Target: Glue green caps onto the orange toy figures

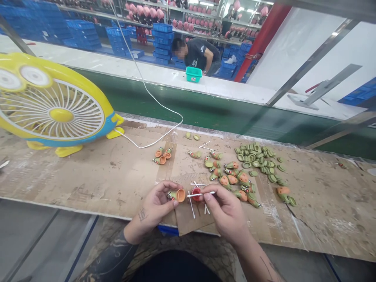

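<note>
My left hand pinches a small orange and green toy part just above the table's near edge. My right hand holds a white cotton swab level, its tip pointing left toward that part. A small red piece sits under the swab beside my right fingers. More cotton swabs lie on the cardboard below my hands. Several orange and green parts lie just beyond my right hand, and a small group of the same parts rests further back on the left.
A heap of green caps lies at the right on the cardboard-covered table. A yellow fan stands at the left, its white cable running back. Behind a green conveyor a person bends over a teal bin.
</note>
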`<state>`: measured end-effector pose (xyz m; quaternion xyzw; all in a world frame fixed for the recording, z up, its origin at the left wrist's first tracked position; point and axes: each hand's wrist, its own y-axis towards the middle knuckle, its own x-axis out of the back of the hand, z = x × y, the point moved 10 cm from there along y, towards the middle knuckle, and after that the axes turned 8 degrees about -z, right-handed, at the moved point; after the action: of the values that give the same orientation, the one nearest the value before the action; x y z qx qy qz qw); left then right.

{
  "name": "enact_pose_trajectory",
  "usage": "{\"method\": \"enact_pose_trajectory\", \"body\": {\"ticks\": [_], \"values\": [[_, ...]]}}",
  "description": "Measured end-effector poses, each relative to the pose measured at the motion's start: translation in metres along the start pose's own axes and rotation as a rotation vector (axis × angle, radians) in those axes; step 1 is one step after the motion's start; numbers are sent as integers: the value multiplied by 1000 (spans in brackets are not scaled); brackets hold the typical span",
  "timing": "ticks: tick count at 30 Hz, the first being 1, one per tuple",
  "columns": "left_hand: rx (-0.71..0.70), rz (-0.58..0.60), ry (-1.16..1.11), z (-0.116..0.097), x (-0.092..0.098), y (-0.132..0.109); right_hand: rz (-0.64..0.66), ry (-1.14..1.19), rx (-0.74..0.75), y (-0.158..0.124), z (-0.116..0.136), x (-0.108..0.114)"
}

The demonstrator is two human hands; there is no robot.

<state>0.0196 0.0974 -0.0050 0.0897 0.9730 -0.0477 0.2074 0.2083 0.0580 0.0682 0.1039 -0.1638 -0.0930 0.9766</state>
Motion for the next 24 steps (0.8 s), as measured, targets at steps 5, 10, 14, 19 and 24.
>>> {"method": "enact_pose_trajectory", "body": {"ticks": [5,10,14,19,24], "values": [[-4,21,10,0,-2,0,62,-3,0,-4,2,-23],[-18,25,24,0,-2,0,87,-31,51,0,11,-31],[-25,33,23,1,-2,0,73,-55,92,3,16,-31],[-23,39,19,1,-4,0,72,-56,95,1,14,-31],[-2,14,37,2,1,0,-53,-64,34,-1,1,-7]]}}
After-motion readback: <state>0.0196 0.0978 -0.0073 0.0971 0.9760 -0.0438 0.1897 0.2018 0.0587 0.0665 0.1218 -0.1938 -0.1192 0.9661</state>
